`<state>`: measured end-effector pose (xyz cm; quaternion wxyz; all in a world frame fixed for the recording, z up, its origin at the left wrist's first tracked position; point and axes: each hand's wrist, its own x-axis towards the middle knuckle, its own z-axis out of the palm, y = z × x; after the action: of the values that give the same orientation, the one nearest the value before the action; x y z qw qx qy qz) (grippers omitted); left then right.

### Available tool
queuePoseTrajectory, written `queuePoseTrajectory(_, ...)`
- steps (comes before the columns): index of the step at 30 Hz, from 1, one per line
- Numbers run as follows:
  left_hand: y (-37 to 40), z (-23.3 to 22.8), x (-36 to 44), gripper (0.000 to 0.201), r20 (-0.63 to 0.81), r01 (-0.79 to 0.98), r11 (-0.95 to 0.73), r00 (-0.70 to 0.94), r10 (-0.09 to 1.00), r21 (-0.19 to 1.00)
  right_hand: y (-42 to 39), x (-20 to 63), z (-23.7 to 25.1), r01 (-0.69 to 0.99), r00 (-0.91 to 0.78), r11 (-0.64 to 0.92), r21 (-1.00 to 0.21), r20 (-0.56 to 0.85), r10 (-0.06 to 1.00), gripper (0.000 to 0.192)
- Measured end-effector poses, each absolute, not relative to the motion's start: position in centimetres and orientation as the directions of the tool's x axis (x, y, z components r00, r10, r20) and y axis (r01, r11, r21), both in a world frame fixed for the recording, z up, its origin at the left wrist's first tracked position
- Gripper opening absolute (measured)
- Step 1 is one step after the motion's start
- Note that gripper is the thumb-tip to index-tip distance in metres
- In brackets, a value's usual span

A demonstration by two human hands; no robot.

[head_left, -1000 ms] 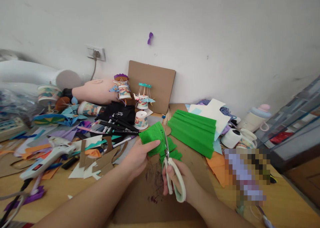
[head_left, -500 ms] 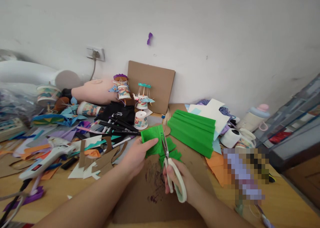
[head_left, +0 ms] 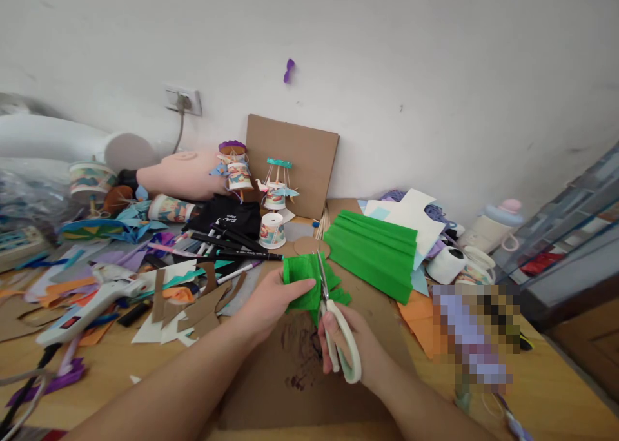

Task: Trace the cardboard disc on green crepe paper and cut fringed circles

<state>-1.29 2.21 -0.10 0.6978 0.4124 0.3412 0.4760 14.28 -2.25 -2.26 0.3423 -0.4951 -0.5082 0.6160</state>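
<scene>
My left hand (head_left: 273, 299) pinches a small folded piece of green crepe paper (head_left: 300, 270), thumb on top. In my right hand (head_left: 355, 338) are white-handled scissors (head_left: 347, 347), their blades pointing away from me along the paper's right edge. Cut green scraps (head_left: 339, 288) lie just beyond the blades on a brown cardboard sheet (head_left: 314, 409) with dark smears. A larger pleated green crepe paper sheet (head_left: 372, 251) rests behind, to the right. Part of the scraps is hidden behind the scissors and the held piece.
Black pens (head_left: 232, 238) and a paper cup (head_left: 272, 230) stand near the back. A glue gun (head_left: 91, 302) with its cord lies left among paper and cardboard scraps. Upright cardboard (head_left: 294, 160) leans on the wall. On the right are a thread spool (head_left: 445, 265) and a bottle (head_left: 491, 225).
Both hands have shifted slightly to the right and toward me, carrying the green paper and scissors. The blades remain along the paper's right edge.
</scene>
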Motion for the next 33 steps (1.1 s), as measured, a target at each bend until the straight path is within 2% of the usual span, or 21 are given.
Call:
queuePoseTrajectory(10, 2.70, -0.50, -1.48, 0.030, -0.157, -0.394, 0.201, 0.141, 0.977, 0.897, -2.14, 14.10, -2.27, 0.064, -0.305, -0.331, -0.942, -0.334, 0.892, 0.072)
queuePoseTrajectory(22, 2.33, -0.05, -1.32, 0.030, -0.185, -0.305, 0.273, 0.287, 0.940, 0.912, -2.22, 14.59, -1.59, 0.087, -0.327, -0.255, -0.963, -0.269, 0.906, 0.070)
queuePoseTrajectory(26, 2.30, 0.05, -1.29, 0.024, -0.175, -0.305, 0.239, 0.223, 0.959, 0.922, -2.26, 14.63, -1.94, 0.097, -0.335, -0.246, -0.964, -0.264, 0.905, 0.069)
queuePoseTrajectory(33, 2.17, 0.22, -1.12, 0.027, -0.170, -0.355, 0.206, 0.131, 0.977, 0.912, -2.32, 14.46, -2.30, 0.118, -0.359, -0.235, -0.965, -0.262, 0.896, 0.069)
